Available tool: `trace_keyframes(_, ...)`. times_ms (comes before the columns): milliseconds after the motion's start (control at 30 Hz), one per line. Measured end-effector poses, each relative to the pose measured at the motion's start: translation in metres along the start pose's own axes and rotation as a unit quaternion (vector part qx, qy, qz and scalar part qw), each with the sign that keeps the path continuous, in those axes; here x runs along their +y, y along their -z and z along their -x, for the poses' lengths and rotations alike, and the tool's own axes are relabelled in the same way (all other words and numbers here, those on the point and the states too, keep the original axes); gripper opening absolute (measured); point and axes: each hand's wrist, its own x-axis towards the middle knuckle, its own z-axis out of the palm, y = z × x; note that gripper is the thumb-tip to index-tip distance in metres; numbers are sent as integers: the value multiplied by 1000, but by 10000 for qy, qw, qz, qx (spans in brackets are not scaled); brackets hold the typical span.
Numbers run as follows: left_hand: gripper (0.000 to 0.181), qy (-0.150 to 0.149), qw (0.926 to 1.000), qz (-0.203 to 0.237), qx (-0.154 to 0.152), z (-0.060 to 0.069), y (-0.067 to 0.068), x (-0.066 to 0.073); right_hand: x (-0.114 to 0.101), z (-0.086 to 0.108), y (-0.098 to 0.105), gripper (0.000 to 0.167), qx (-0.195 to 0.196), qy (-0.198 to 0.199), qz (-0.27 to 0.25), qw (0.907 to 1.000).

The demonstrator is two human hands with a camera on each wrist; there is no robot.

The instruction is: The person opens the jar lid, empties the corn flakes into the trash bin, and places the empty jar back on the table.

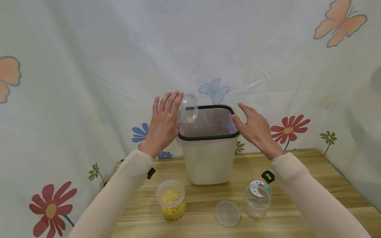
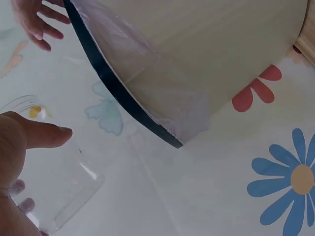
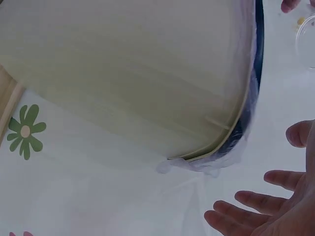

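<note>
My left hand (image 1: 165, 122) grips a clear plastic jar (image 1: 189, 108), tipped on its side above the left rim of a white trash bin (image 1: 210, 161). A few yellow bits (image 2: 35, 112) cling near the jar's mouth in the left wrist view. The bin has a black rim ring (image 1: 208, 137) and a pale purple liner bag (image 1: 207, 123). My right hand (image 1: 253, 126) is by the bin's right rim, its fingers spread and holding nothing; in the right wrist view they stand apart from the bin.
On the wooden table (image 1: 142, 233) stands an uncovered clear jar of yellow pieces (image 1: 172, 205) at left. A translucent round lid (image 1: 227, 213) lies in the middle, with another clear jar (image 1: 257, 201) to its right. A patterned curtain (image 1: 186, 53) hangs behind.
</note>
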Motion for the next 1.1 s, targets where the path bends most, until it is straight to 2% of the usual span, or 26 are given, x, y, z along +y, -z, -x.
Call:
trace_keyframes(167, 96, 123, 9996, 227, 90, 7, 0, 0, -5, 12, 6, 64, 136, 299, 10, 9995)
trace_keyframes(300, 96, 168, 9987, 396, 277, 12, 0, 2, -9, 23, 9, 64, 239, 530, -18, 9983)
trace_keyframes(600, 97, 191, 9948, 752, 666, 24, 3, 13, -16, 44, 14, 68, 259, 915, 62, 9955)
trace_keyframes(900, 100, 163, 9868, 1139, 1143, 40, 6, 28, -22, 62, 15, 68, 364, 1223, 34, 9918)
trace_keyframes(1100, 98, 250, 9799, 1495, 1293, 51, 7, 39, -26, 70, 16, 69, 320, 1415, 127, 9893)
